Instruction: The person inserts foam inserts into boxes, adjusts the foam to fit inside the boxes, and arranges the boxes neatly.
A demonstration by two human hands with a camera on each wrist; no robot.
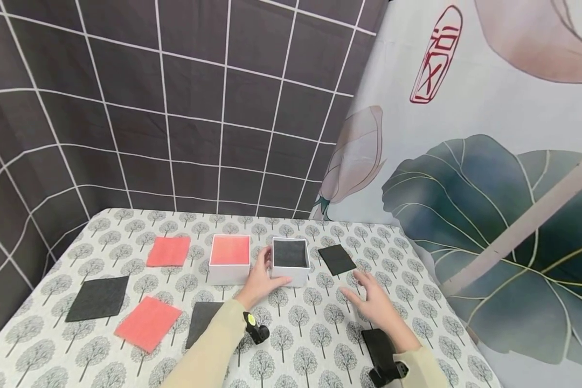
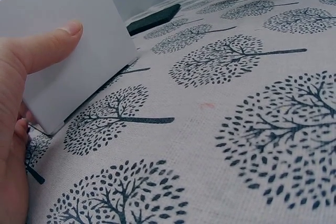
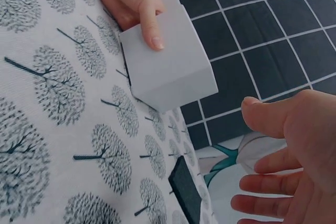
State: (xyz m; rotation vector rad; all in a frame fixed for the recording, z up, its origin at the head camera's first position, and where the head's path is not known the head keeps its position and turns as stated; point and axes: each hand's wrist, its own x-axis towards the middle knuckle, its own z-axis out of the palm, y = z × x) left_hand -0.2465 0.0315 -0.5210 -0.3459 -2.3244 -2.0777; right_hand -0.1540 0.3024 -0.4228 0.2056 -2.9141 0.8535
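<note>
I judge the square white cardboard-looking box [image 1: 298,277] on the white tree-printed cloth [image 1: 315,334] light and stiff, best held by its walls. The left hand [image 1: 260,281] grips its near left corner; the right hand [image 1: 372,296], fingers spread, hovers near a flat black felt-like square [image 1: 337,260].

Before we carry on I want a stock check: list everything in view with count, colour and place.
White boxes: 2, white, side by side mid-table
Red piece: 1, red, in left box
Dark piece: 1, dark grey, in right box
Red squares: 2, red, table's left side
Grey squares: 2, dark grey, left side, one partly behind left sleeve
Black squares: 2, black, right side, one partly behind right arm
Tablecloth: 1, pale with grey trees, beneath
Grid hanging: 1, dark with white lines, behind
Lotus hanging: 1, pale, green and pink, right
Wrist cameras: 2, black, one per wrist
Sleeves: 2, pale yellow, forearms
Left hand: 1, bare, gripping right box
Right hand: 1, bare, near far black square
</note>
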